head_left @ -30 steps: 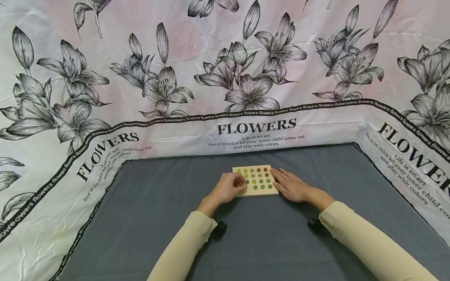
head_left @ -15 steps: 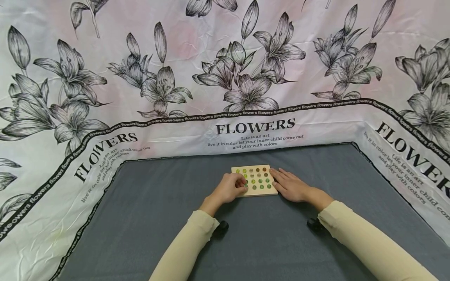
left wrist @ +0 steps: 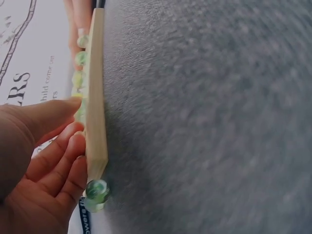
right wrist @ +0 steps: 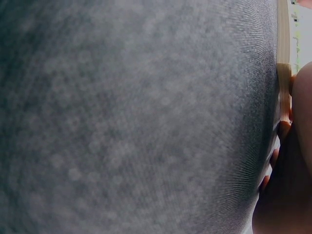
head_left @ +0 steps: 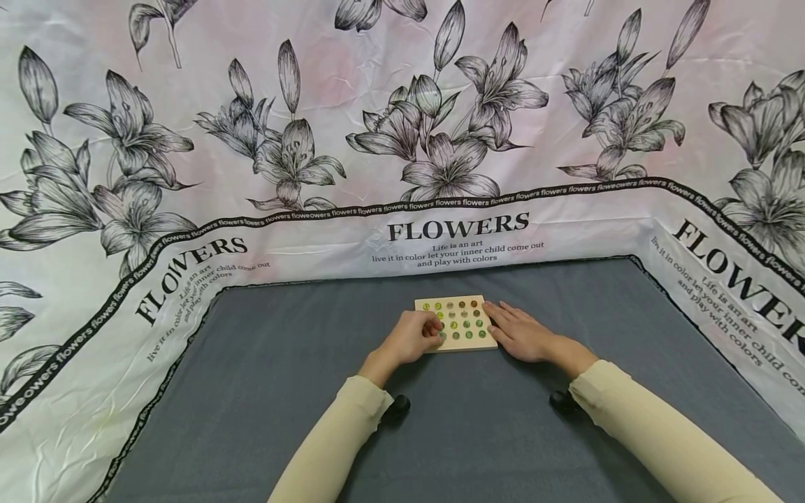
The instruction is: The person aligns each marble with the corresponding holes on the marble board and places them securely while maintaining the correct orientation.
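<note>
While left hand [head_left: 410,337] curls, pinching marble [left wrist: 96,192]; right hand [head_left: 519,332] flat, spread, touching board [head_left: 459,323].

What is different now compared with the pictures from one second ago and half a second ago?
Almost nothing has visibly changed. The left hand remains curled at the left edge of the wooden board, its fingers over the marbles there. The right hand still lies flat against the board's right edge. The board has not moved on the grey cloth.

Grey cloth [head_left: 302,363] open all round wooden board [head_left: 468,342]; hands flank both board sides
</note>
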A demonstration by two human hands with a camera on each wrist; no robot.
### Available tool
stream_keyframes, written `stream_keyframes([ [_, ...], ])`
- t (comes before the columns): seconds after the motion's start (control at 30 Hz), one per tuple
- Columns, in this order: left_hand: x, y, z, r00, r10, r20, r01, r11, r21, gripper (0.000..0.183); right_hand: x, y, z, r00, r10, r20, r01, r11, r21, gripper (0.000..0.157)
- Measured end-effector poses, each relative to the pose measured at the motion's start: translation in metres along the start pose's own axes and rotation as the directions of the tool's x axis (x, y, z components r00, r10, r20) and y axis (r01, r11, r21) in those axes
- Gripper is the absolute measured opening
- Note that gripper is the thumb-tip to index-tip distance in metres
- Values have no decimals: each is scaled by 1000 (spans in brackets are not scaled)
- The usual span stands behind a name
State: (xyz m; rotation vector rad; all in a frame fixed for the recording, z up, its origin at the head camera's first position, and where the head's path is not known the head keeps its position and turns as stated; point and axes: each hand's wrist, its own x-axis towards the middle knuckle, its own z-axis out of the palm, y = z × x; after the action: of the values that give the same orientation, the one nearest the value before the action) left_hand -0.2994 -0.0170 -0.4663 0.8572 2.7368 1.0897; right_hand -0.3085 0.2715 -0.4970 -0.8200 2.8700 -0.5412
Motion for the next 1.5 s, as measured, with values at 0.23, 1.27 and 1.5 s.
stream_keyframes([
  [0.23, -10, 3, -16, 1000, 29, 7, -29, 999, 28, 18, -5, -8, -4, 999, -29, -13, 29, 1000, -4, 63],
  [1.27, -28, -42, -37, 990, -129, -63, 128, 992, -19, 26, 3, 0, 0, 1000, 3, 13, -3, 1000, -2, 61],
  [1.5, -25, -45, -34, 992, -114, -58, 113, 993, -12, 26, 2, 0, 0, 1000, 3, 9, -3, 1000, -5, 61],
])
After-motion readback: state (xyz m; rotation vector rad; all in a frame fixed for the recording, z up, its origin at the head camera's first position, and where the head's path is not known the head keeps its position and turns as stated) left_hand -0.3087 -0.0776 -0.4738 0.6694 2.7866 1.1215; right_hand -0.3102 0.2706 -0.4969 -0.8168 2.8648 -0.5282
